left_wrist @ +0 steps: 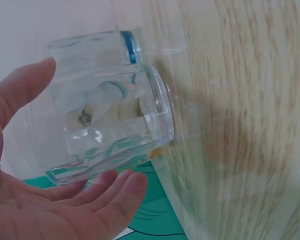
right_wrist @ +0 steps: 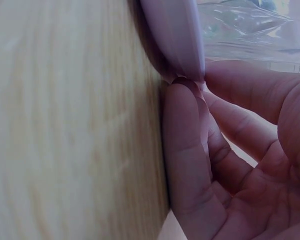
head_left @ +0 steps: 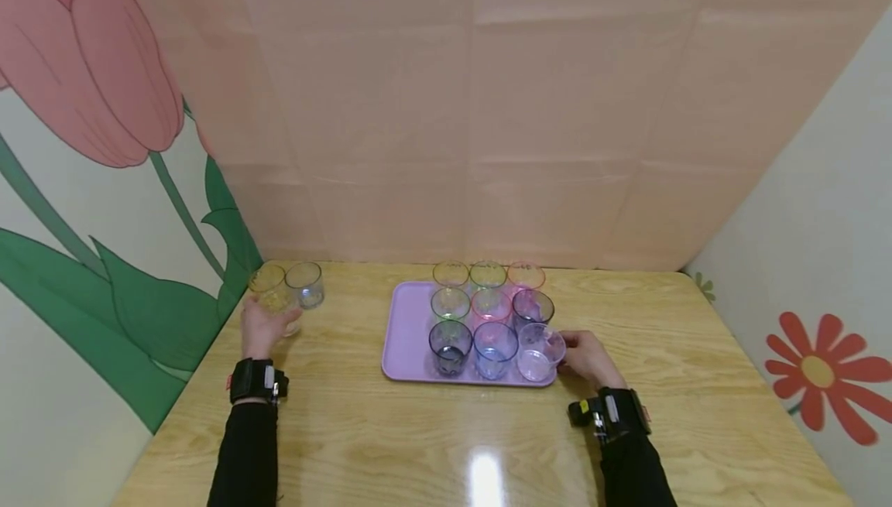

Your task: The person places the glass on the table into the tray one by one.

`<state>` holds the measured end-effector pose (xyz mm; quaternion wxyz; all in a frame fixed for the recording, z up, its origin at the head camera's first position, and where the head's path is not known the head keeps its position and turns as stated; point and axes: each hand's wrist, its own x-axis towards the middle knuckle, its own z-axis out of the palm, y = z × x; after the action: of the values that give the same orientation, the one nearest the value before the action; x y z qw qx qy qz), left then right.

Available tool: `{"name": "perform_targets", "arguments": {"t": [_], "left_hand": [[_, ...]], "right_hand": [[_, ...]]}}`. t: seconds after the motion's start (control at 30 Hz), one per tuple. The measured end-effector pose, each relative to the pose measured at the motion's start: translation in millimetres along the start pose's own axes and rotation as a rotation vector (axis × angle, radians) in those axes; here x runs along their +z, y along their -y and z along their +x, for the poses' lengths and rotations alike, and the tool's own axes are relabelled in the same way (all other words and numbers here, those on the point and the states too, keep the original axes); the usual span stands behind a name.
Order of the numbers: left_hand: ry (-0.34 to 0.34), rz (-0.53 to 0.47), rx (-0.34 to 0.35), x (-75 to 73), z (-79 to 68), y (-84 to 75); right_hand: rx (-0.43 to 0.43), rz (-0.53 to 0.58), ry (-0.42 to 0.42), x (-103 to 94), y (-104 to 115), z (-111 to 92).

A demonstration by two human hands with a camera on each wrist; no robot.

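On the left of the table, my left hand (head_left: 261, 329) is around a clear glass (left_wrist: 107, 125). Its thumb is raised on one side and its fingers extend along the other, not curled round the glass. Behind it stand a yellow-rimmed glass (head_left: 268, 278) and a blue-based glass (head_left: 305, 290). A lilac tray (head_left: 406, 337) carries several tinted glasses in rows. My right hand (head_left: 587, 356) pinches the tray's right edge near the front corner, thumb on the rim and fingertips beneath. Closest to that hand on the tray is a pale clear glass (head_left: 538, 358).
The wooden table (head_left: 348, 445) extends around the tray. A pinkish sheet (head_left: 460, 143) hangs behind the table. Painted walls stand at both sides, with a tulip (head_left: 90, 66) on the left and a red flower (head_left: 815, 371) on the right.
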<state>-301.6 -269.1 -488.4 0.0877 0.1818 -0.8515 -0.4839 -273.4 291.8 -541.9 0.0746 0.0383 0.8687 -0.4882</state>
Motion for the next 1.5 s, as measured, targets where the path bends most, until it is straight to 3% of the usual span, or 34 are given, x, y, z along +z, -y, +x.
{"name": "perform_targets", "arguments": {"t": [0.2,0.47,0.73,0.9,1.03,1.2,1.33,1.5], "left_hand": [[0.051,-0.088,-0.002,-3.1,0.2,3.3],[0.033,-0.112,-0.023,-2.0,-3.0,6.7],[-0.031,-0.306,0.092,8.0,-7.7,0.0],[-0.026,-0.291,0.163,15.3,-12.7,-11.5],[0.035,-0.287,0.199,23.1,-17.5,-19.8],[0.111,-0.41,0.208,38.5,-22.9,-29.6],[0.127,-0.457,0.212,52.5,-23.8,-39.9],[0.136,-0.423,0.232,69.5,-23.0,-52.8]], "right_hand": [[0.01,0.004,0.003,-0.1,-0.2,0.5],[0.017,-0.006,0.005,-1.5,1.3,1.2],[0.016,0.004,0.005,-2.2,0.2,2.6],[0.017,0.023,0.003,-2.1,-1.6,2.3],[0.015,0.03,0.003,-2.0,-1.8,1.8],[0.009,0.025,0.004,-1.5,-1.1,1.0],[0.007,0.023,0.0,-0.9,-0.6,0.7],[0.01,0.026,0.0,0.0,-0.5,0.2]]}}
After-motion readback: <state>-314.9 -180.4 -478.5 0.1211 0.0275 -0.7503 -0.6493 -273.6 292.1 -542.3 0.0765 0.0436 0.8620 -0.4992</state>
